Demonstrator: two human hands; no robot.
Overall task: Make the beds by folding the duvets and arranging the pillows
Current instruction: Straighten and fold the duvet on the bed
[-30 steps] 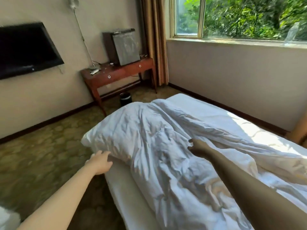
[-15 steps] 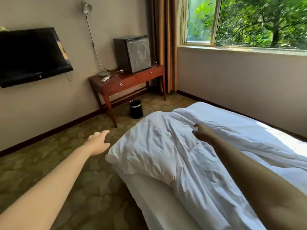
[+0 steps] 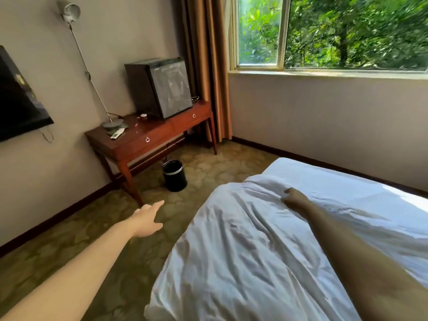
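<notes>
- Right hand (image 3: 294, 200) has its fingers curled into the duvet (image 3: 243, 251), which I read as gripping a fold. The bulk lies bunched nearer me and to its left.
- Left hand (image 3: 148, 218) is wide, fingers straight, holding nothing, over the carpet (image 3: 69, 228) just left of the duvet edge.
- I'd move the left hand onto that edge, grip it, then lift both hands evenly. 1 hand alone would skew the fold.

The left hand (image 3: 148, 218) has let go of the crumpled white duvet (image 3: 243, 251) and is open above the green patterned carpet (image 3: 69, 239).
</notes>
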